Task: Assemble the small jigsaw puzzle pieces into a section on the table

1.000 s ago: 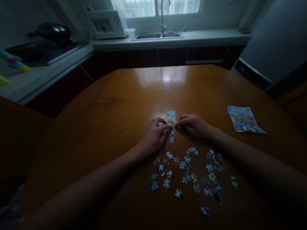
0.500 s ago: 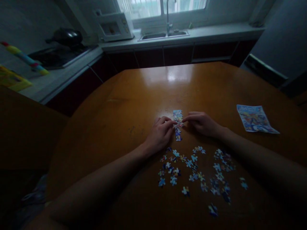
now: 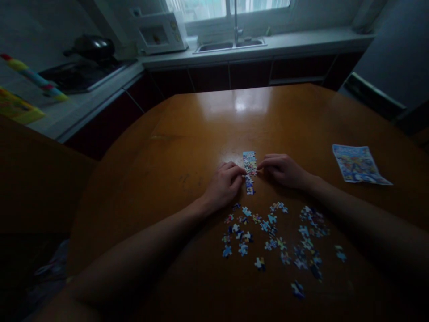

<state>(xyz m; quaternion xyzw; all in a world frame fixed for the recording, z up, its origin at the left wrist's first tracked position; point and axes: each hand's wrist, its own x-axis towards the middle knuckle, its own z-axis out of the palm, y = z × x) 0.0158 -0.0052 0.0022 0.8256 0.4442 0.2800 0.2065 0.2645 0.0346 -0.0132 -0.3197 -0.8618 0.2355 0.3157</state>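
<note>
Jigsaw-puzzle strip lay well short of the far edge of the table, left hand and right hand at its sides, grasp impossible to tell

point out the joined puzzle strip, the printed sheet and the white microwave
Joined puzzle strip [image 3: 250,167], head view: its wider far part
Printed sheet [image 3: 359,164], head view: middle of its face
White microwave [image 3: 159,35], head view: its front

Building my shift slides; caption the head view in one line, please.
Left hand and right hand flank a joined puzzle strip, loose pieces scattered nearer the camera on a wooden table.
</note>
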